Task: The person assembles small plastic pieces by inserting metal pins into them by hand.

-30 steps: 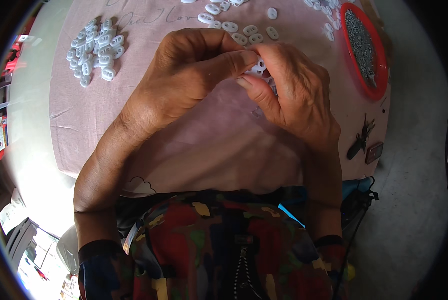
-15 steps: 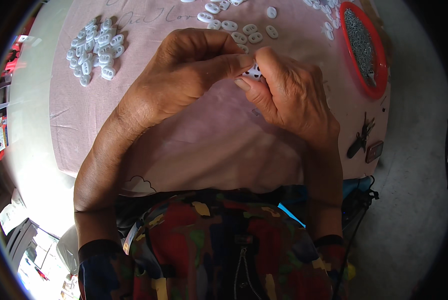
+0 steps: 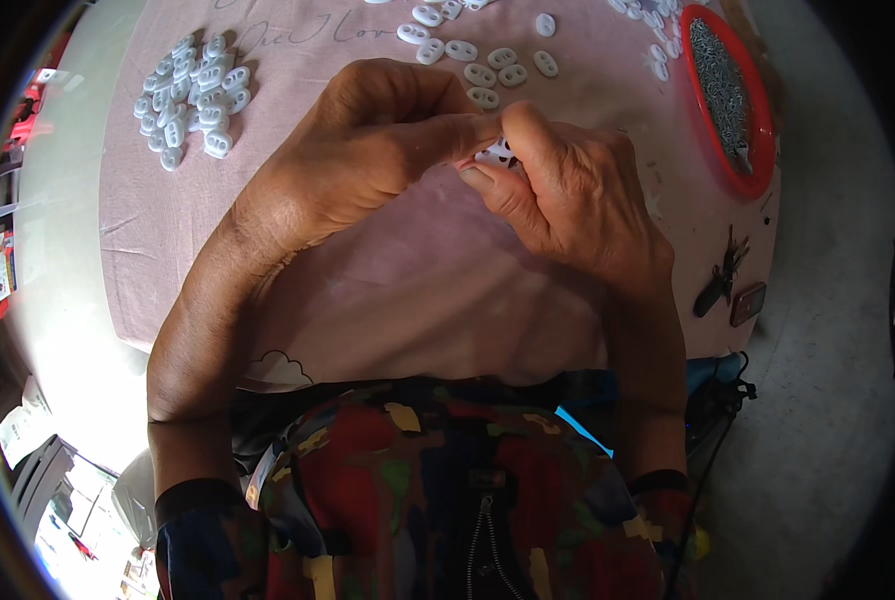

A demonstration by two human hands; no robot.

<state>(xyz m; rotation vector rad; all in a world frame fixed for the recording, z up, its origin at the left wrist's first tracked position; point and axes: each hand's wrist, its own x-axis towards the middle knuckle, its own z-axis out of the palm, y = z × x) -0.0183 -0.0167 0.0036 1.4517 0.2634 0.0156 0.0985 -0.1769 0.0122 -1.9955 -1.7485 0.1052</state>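
Note:
Between my two hands, over the middle of the cloth, is a small white plastic piece with dark holes (image 3: 497, 151). The fingertips of my left hand (image 3: 373, 150) pinch it from the left. My right hand (image 3: 583, 190) grips it from the right with thumb and curled forefinger. My fingers cover much of the piece. Just beyond my hands lie several loose white oval two-hole pieces (image 3: 461, 50). A heap of similar white pieces (image 3: 197, 95) sits to the left.
A red bowl (image 3: 765, 150) full of small metal parts (image 3: 718, 75) stands at the far right, beside more small white pieces (image 3: 658, 65). Keys (image 3: 716, 287) and a small dark-faced device (image 3: 748, 303) lie near the right edge of the pink cloth (image 3: 418, 290).
Both hands have shifted very slightly, and the held white piece has turned and moved a little left and down between my fingers. The heap and the bowl stay put.

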